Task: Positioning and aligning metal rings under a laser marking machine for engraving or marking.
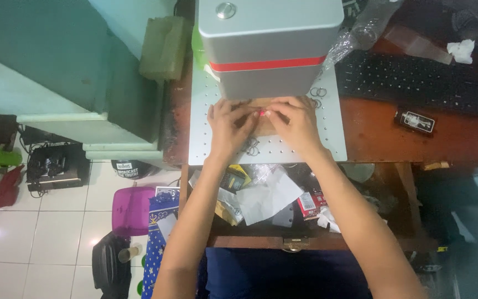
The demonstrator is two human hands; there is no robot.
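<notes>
Both hands meet on a brown cardboard piece (265, 128) lying on the grey perforated machine bed (201, 133), just under the grey machine head (266, 44) with its red stripe. My left hand (229, 126) and my right hand (294, 124) press their fingertips together around a tiny object lit by a red dot (262, 113); the object itself is too small to tell. Metal rings (252, 147) lie on the bed just below my hands, and more rings (317, 93) lie at the bed's right.
A black keyboard (416, 80) and a small black device (415, 120) sit on the brown desk to the right. An open drawer (266, 205) full of papers and packets is under my forearms. A purple stool (131, 210) stands on the tiled floor.
</notes>
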